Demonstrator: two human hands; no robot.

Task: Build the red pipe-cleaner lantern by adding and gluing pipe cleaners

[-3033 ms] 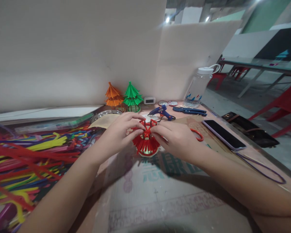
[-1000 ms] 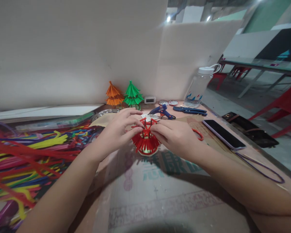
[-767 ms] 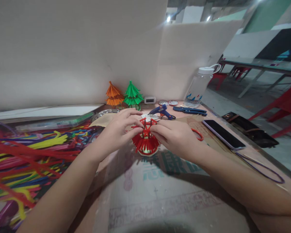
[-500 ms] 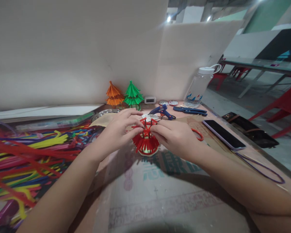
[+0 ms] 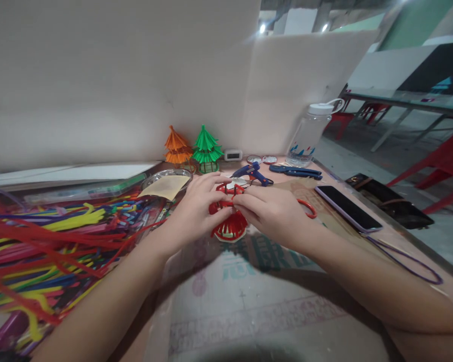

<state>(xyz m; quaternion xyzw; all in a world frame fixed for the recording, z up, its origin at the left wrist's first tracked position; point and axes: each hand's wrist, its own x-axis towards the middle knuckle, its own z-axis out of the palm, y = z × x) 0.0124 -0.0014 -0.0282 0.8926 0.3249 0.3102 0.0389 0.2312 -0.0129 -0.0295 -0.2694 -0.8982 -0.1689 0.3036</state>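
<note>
A small red pipe-cleaner model [image 5: 230,230] stands on a pale base in the middle of the table, with a fringed skirt below and a ring of red pieces above. My left hand [image 5: 202,203] closes on its upper left side, thumb in front and fingers behind. From the other side, my right hand [image 5: 270,208] pinches its upper part, the fingertips meeting close to my left thumb. Both hands partly hide the model's middle. Behind them stand an orange pipe-cleaner tower [image 5: 178,148] and a green one [image 5: 207,148].
Loose pipe cleaners [image 5: 41,251] pile up at the left, near a round clear dish [image 5: 166,176] with a yellowish paper on it. A blue glue gun [image 5: 251,171], blue pliers [image 5: 296,172], water bottle [image 5: 309,136], red-handled tool [image 5: 307,207] and phone [image 5: 347,208] lie around the right side.
My left hand has moved slightly down and its fingers have closed more around the model's upper part. More of the dish and yellowish paper shows. My right hand has hardly moved.
</note>
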